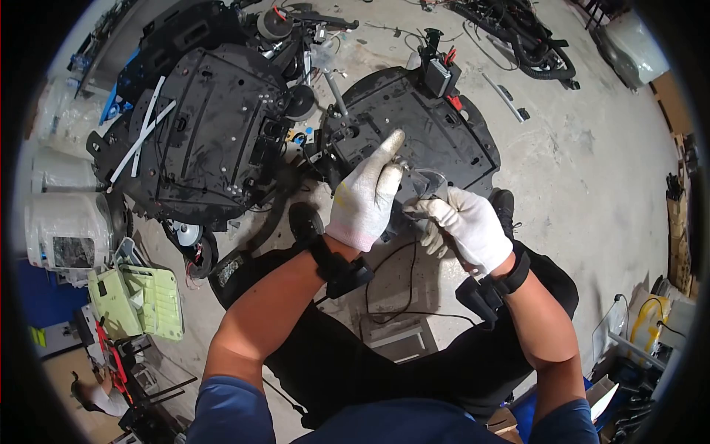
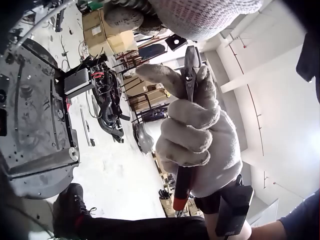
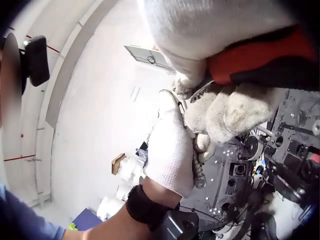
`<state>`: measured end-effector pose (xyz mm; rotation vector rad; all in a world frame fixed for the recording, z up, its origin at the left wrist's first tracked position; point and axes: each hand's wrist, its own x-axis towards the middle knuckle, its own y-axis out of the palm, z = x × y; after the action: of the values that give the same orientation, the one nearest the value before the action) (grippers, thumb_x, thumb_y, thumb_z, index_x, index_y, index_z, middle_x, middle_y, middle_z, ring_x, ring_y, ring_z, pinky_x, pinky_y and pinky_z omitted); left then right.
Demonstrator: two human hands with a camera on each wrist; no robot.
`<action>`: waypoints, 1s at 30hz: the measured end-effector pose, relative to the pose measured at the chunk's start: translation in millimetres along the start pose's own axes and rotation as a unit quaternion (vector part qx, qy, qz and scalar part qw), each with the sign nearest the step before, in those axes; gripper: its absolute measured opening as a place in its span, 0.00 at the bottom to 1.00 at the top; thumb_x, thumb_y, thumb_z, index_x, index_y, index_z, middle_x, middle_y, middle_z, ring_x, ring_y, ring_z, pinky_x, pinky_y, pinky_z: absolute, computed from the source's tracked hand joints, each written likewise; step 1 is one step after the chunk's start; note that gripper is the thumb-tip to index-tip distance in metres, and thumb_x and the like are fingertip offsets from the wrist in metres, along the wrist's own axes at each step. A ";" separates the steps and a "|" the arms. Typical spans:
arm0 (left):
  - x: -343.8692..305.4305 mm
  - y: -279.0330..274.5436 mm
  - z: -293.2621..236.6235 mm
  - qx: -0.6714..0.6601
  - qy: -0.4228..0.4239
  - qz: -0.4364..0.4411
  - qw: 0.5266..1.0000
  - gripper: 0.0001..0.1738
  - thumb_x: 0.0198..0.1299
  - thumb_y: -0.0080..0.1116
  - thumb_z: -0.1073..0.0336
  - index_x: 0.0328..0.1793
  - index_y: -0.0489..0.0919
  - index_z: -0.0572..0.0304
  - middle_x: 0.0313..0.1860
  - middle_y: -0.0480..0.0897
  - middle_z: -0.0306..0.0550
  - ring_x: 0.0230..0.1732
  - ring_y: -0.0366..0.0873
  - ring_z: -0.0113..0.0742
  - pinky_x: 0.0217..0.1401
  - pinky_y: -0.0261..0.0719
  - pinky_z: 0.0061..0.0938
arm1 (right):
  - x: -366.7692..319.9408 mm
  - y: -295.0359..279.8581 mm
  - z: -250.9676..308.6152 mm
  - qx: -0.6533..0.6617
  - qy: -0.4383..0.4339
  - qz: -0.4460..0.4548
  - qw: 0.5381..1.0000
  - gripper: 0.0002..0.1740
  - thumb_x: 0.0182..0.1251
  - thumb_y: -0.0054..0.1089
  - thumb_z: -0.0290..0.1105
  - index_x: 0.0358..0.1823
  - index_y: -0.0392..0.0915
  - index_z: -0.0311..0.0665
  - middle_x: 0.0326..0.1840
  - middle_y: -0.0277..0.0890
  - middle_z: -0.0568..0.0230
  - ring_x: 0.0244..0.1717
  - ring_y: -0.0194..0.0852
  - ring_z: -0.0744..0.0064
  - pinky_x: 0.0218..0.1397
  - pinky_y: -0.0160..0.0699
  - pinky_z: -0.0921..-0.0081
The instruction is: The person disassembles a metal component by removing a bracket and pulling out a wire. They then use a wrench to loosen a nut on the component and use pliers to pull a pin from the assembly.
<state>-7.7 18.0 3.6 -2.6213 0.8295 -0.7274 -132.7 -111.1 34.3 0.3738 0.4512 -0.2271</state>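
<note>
In white gloves, both hands are raised close together over the dark base plate [image 1: 410, 111]. The right hand [image 1: 473, 226] grips pliers [image 2: 191, 75] whose red and black handle [image 3: 265, 55] runs through its palm; their metal tips point up beside the index finger in the left wrist view. The left hand [image 1: 362, 200] has its fingers curled round a ribbed, tube-like piece [image 3: 199, 175], its thumb beside the plier tips. What lies between the fingertips is partly hidden, and I cannot tell whether the pliers touch the piece.
A second dark plate [image 1: 214, 133] lies at the left, with two white strips [image 1: 144, 137] across it. A boxy part with red wires [image 1: 440, 78] stands on the nearer plate's far edge. Hoses [image 1: 543, 66] lie at the back right; a black cable [image 1: 410, 288] runs between the legs.
</note>
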 end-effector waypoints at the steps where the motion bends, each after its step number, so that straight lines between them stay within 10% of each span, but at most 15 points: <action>1: -0.1 -0.2 1.2 0.001 -0.001 0.000 1.000 0.19 0.64 0.47 0.66 0.60 0.72 0.59 0.43 0.80 0.54 0.42 0.80 0.43 0.46 0.77 0.29 | 0.3 0.5 0.8 0.015 0.017 0.017 1.000 0.15 0.66 0.54 0.40 0.41 0.76 0.33 0.22 0.75 0.67 0.20 0.74 0.82 0.23 0.73 0.87; 30: 1.7 -5.1 -2.7 0.038 0.033 -0.016 0.999 0.19 0.61 0.48 0.69 0.59 0.72 0.63 0.41 0.79 0.57 0.40 0.79 0.45 0.43 0.77 0.30 | 3.4 18.8 -8.9 0.001 -0.055 -0.029 0.998 0.14 0.67 0.54 0.37 0.42 0.78 0.32 0.27 0.77 0.71 0.24 0.67 0.89 0.27 0.68 0.87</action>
<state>-5.7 20.7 8.6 -2.5603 0.7635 -0.8428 -127.5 -90.9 31.0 0.3483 0.3547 -0.3038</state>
